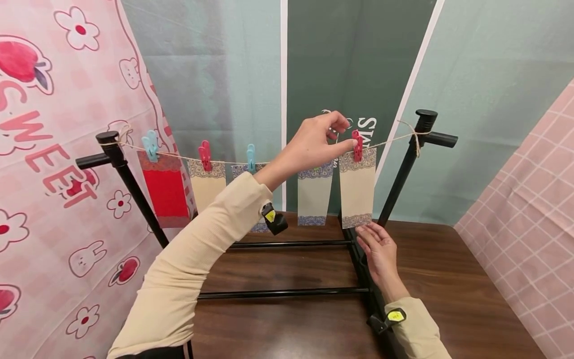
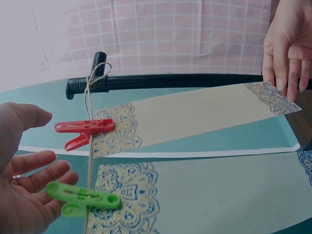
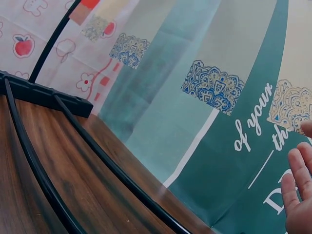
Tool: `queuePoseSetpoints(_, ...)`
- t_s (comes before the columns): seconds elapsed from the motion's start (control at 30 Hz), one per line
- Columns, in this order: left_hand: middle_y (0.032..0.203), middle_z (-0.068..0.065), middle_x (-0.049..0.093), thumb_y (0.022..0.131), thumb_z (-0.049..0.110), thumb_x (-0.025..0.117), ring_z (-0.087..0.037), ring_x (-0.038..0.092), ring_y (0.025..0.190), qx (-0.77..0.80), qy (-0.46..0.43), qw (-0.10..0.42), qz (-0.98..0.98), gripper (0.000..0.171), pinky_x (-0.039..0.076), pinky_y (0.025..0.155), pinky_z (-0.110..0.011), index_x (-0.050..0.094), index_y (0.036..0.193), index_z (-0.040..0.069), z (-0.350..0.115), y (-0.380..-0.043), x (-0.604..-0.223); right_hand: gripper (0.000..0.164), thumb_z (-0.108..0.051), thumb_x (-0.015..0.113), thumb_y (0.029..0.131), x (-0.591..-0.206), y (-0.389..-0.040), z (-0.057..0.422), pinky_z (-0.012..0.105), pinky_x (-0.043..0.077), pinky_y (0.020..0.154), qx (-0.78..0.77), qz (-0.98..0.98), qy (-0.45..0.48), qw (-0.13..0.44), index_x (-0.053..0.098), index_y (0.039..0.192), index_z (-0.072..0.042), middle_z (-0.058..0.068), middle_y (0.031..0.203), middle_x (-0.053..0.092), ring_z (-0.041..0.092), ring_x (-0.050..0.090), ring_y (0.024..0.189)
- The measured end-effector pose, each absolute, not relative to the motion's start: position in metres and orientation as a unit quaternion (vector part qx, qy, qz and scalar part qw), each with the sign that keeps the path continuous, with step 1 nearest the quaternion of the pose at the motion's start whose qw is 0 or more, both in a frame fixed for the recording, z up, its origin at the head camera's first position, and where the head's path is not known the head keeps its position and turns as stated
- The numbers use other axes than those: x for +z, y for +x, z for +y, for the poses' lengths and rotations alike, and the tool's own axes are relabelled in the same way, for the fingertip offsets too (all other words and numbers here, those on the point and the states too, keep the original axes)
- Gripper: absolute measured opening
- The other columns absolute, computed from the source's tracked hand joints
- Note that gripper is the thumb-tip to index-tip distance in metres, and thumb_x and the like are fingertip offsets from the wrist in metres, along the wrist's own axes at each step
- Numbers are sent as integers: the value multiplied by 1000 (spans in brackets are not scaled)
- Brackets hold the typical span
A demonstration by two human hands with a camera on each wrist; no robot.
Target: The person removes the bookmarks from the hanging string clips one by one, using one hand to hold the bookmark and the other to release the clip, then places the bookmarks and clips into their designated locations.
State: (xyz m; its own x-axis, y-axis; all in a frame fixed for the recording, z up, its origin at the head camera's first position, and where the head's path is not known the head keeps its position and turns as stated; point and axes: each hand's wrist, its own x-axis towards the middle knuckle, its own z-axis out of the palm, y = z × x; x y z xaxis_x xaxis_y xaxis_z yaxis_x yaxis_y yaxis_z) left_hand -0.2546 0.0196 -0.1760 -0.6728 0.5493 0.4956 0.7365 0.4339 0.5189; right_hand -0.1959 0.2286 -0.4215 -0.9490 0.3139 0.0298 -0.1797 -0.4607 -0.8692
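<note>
My left hand (image 1: 316, 135) is raised at the string (image 1: 392, 141), its thumb beside a red clothespin (image 1: 357, 146). In the left wrist view, a gap shows between the fingers and that red clothespin (image 2: 85, 127). The clothespin holds the top of a cream paper card (image 1: 357, 189) with lace-patterned ends. My right hand (image 1: 380, 252) is at the card's lower edge, fingertips right against a corner and fingers fairly straight. Nearest to its left hangs a pale card (image 1: 315, 197) with blue lace ends, under a green clothespin (image 2: 85, 197).
More cards hang further left: a red one (image 1: 165, 192) and a cream one (image 1: 208, 184). Light blue clothespins (image 1: 251, 157) and another red one (image 1: 205, 154) grip the string. A black rack (image 1: 401, 174) carries it above a wooden table (image 1: 287, 324). Printed cloths surround it.
</note>
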Motion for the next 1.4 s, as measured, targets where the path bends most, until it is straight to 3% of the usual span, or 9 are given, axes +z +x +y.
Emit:
queuePoseSetpoints(0.27,119,-5,60,92,31,66,-15,59,104,-368,-372,109,-845,43,45,83,-19,58,126,7,28,-256,-177,16,4,65,90,-422,-197,228,26,53,79,848,-504,-67,152,56,100,-5,2,86,71,15,70,86)
queuePoseSetpoints(0.63,107,-1,66,93,27,67,-6,63,92,-384,-384,100,-833,32,45,80,-17,61,116,7,35,-259,-180,11,-3,67,90,-425,-198,229,25,54,76,833,-522,-67,169,57,95,-5,3,82,72,15,71,79)
queuePoseSetpoints(1.07,101,-2,66,94,20,66,-10,63,91,-396,-382,102,-829,27,47,80,-18,59,115,5,38,-261,-183,11,0,68,89,-430,-197,229,24,54,71,806,-558,-51,192,58,95,-2,3,79,71,15,71,77)
queuePoseSetpoints(1.4,98,-4,66,93,17,67,-9,63,86,-406,-371,110,-828,28,47,78,-16,62,116,2,40,-260,-182,12,2,68,88,-431,-195,228,29,53,80,787,-580,-19,209,59,97,1,3,77,71,14,70,74)
